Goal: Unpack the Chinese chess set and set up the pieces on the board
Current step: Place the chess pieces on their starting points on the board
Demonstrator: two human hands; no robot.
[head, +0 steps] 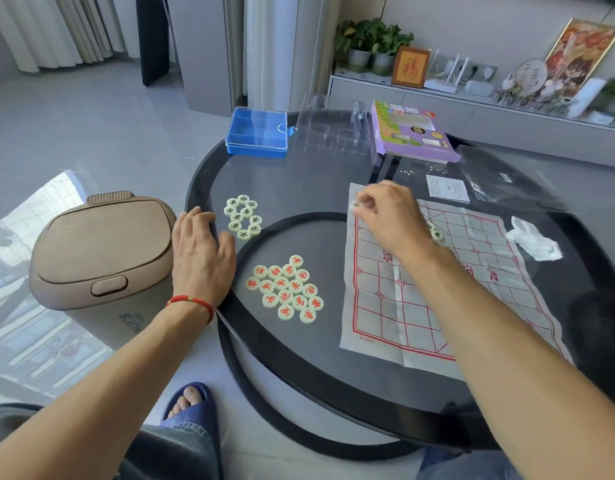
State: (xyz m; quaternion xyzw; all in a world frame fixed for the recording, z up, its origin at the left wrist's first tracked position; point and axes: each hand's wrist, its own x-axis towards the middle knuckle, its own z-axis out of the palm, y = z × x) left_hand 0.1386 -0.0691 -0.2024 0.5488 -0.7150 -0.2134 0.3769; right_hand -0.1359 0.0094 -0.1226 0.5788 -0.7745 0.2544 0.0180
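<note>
Unpacked, early setup: right hand point(385, 216) pinches one pale round piece point(355, 204) over the creased red-gridded paper board point(420, 306), left hand point(200, 251) flat on the glass table point(299, 174), red-lettered pile point(285, 289) untouched.

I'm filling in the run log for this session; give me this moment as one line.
stage: placing black pieces | right hand: pinches pale round chess piece over paper board | left hand: rests on glass table rim
</note>
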